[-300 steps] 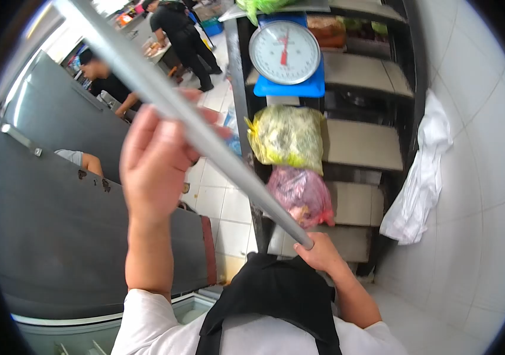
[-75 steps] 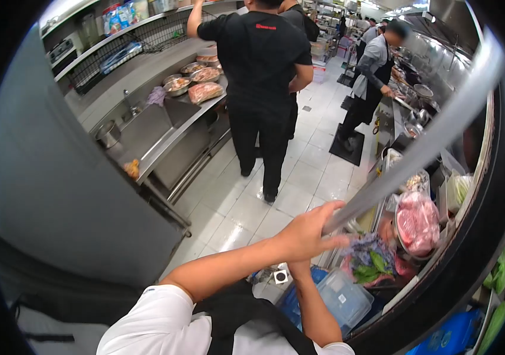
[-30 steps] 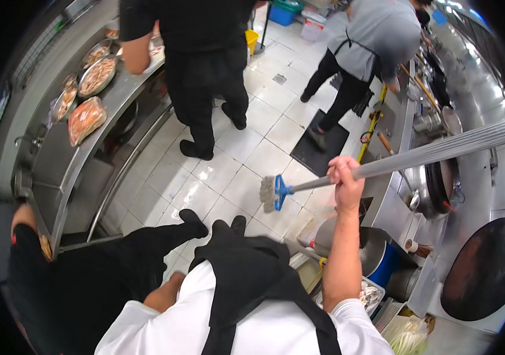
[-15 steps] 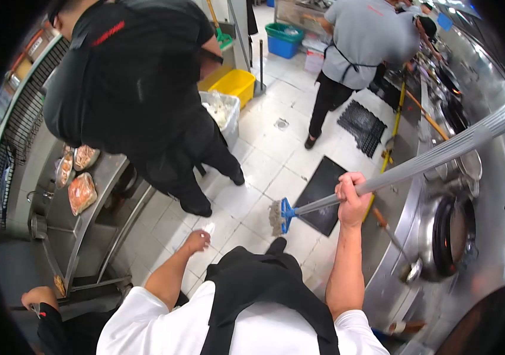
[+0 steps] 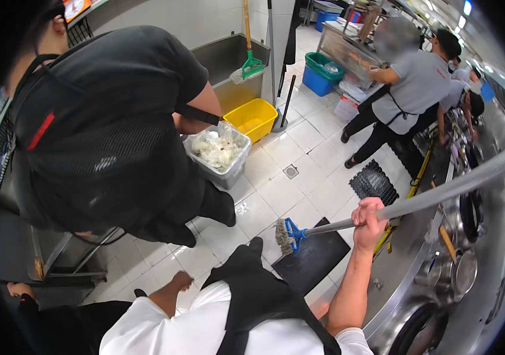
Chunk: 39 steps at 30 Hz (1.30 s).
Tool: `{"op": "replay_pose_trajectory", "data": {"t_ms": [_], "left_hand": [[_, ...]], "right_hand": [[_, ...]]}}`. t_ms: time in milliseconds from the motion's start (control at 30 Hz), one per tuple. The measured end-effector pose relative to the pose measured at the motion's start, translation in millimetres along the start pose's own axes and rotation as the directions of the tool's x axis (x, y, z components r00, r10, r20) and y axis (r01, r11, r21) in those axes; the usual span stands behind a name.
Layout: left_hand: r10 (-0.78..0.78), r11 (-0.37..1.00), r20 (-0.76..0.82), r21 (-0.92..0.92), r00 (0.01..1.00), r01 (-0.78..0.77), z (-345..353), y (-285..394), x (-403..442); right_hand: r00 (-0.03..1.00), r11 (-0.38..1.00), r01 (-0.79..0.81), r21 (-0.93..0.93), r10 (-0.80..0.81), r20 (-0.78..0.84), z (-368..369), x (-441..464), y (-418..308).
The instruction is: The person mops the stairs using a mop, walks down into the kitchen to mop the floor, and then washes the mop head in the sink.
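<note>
With the right hand [image 5: 369, 222] clamped around the pole [image 5: 436, 199] of a string mop [image 5: 338, 225], holds the blue-fitted mop head [image 5: 288, 236] at the far-left edge of a black floor mat [image 5: 314, 260], contact with it impossible to tell. Hangs the left hand [image 5: 179, 281] well left of the mat, with fingers too blurred to call apart or together. Shares the tiled floor [image 5: 273, 192] with a grey, plastic-filled bin [image 5: 233, 173] and a yellow tub [image 5: 262, 131] beyond the mat.
</note>
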State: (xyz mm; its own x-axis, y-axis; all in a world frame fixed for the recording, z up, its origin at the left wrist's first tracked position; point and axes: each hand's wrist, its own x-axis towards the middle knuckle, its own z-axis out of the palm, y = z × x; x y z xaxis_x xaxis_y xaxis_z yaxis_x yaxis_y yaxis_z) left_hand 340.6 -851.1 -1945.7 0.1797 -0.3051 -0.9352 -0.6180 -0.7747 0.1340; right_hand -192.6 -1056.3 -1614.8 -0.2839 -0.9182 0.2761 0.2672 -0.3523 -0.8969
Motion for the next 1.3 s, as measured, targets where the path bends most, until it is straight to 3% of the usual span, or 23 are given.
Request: {"op": "replay_pose_trajectory", "data": {"t_ms": [33, 67, 100, 133, 167, 200, 233, 367, 467, 533, 567, 633, 667, 733, 867, 933, 967, 1033, 1167, 1200, 1233, 1267, 1300], "left_hand": [[0.066, 0.998, -0.015, 0.021, 0.998, -0.066, -9.1, 33.8, 23.4], [0.376, 0.829, -0.049, 0.463, 0.925, -0.312, -17.7, 74.2, 40.8], [0.621, 0.432, 0.061, 0.805, 0.782, -0.406, -22.4, 110.9, 48.9], [0.709, 0.485, -0.044, 0.755, 0.704, -0.441, -25.4, 156.3, 42.5], [0.607, 0.722, -0.142, 0.508, 0.782, -0.469, -30.2, 208.9, 38.0], [0.583, 0.808, -0.263, 0.292, 0.769, -0.512, -35.9, 268.7, -2.2], [0.712, 0.702, -0.258, 0.291, 0.653, -0.651, -35.4, 311.1, 5.4], [0.882, 0.47, -0.159, 0.215, 0.444, -0.856, -37.4, 483.4, -84.1], [0.951, 0.309, -0.053, 0.13, 0.305, -0.942, -35.8, 572.6, -141.1], [0.97, 0.104, -0.239, 0.251, 0.043, -0.962, -26.0, 615.9, -155.5], [0.968, 0.12, -0.245, 0.254, 0.056, -0.96, -25.1, 636.8, -167.8], [0.893, -0.011, -0.416, 0.364, -0.173, -0.931, -31.1, 681.3, -190.0], [0.891, 0.005, -0.423, 0.37, -0.163, -0.929, -39.6, 702.1, -198.4], [0.904, 0.132, -0.411, 0.003, 0.119, -0.991, -61.0, 735.4, -205.2], [0.878, 0.06, -0.468, -0.097, 0.099, -0.993, -118.6, 768.2, -185.4], [0.854, 0.194, -0.477, -0.075, 0.206, -0.978, -150.3, 778.5, -184.0], [0.826, 0.127, -0.543, -0.079, 0.15, -0.989, -163.4, 783.4, -187.5], [0.803, 0.256, -0.528, -0.114, 0.277, -0.96, -197.8, 794.3, -192.5], [0.814, 0.234, -0.526, -0.094, 0.248, -0.968, -254.9, 819.9, -195.7], [0.799, 0.182, -0.569, -0.076, 0.193, -0.98, -266.4, 826.2, -197.1], [0.78, 0.134, -0.61, -0.055, 0.14, -0.989, -278.7, 832.4, -197.7], [0.787, 0.055, -0.617, 0.048, 0.014, -0.997, -294.5, 838.5, -196.5], [0.785, 0.058, -0.619, 0.044, 0.019, -0.997, -312.5, 844.1, -196.6]], "right_hand": [[1.0, 0.998, -0.006, 0.061, 0.005, 0.028, -3.0, 19.0, 0.3], [0.993, 0.999, 0.031, 0.026, -0.033, 0.111, -8.3, 35.8, -0.2], [0.992, 0.999, 0.025, 0.023, -0.027, 0.123, -11.3, 55.4, 0.1], [0.983, 0.997, 0.07, 0.045, -0.076, 0.168, -13.5, 70.0, 1.7], [0.97, 0.99, 0.118, 0.075, -0.131, 0.206, -15.7, 81.8, 2.8], [0.967, 0.991, 0.11, 0.071, -0.124, 0.223, -17.0, 94.9, 1.6], [0.965, 0.99, 0.115, 0.076, -0.13, 0.226, -16.6, 111.0, 5.5], [0.971, 0.988, 0.131, 0.084, -0.145, 0.189, -15.9, 172.6, 27.0], [0.905, 0.98, 0.014, 0.198, -0.097, 0.415, -18.2, 222.8, 41.1], [0.863, 0.977, -0.032, 0.212, -0.081, 0.499, -7.0, 264.6, 44.7], [0.83, 0.974, -0.069, 0.214, -0.063, 0.554, -2.5, 279.8, 46.2], [0.769, 0.976, -0.1, 0.194, -0.048, 0.638, 16.9, 317.0, 50.8], [0.711, 0.981, -0.102, 0.168, -0.046, 0.701, 28.2, 336.9, 54.8], [0.635, 0.97, -0.138, 0.202, -0.07, 0.77, 55.0, 371.5, 70.0], [0.625, 0.947, -0.173, 0.271, -0.108, 0.773, 113.8, 425.1, 80.9], [0.614, 0.955, -0.132, 0.267, -0.132, 0.778, 139.5, 451.2, 83.6], [0.616, 0.957, -0.132, 0.258, -0.125, 0.778, 152.0, 462.3, 83.6], [0.588, 0.968, -0.118, 0.22, -0.111, 0.801, 176.4, 487.8, 85.2], [0.517, 0.966, -0.145, 0.213, -0.109, 0.849, 215.1, 534.5, 89.7], [0.489, 0.974, -0.052, 0.219, -0.166, 0.857, 222.2, 550.8, 93.7], [0.481, 0.976, -0.066, 0.207, -0.151, 0.864, 230.1, 558.2, 91.5], [0.523, 0.974, 0.005, 0.226, -0.196, 0.83, 236.2, 565.3, 86.8], [0.561, 0.966, 0.084, 0.245, -0.249, 0.789, 242.2, 574.6, 87.2]]}}
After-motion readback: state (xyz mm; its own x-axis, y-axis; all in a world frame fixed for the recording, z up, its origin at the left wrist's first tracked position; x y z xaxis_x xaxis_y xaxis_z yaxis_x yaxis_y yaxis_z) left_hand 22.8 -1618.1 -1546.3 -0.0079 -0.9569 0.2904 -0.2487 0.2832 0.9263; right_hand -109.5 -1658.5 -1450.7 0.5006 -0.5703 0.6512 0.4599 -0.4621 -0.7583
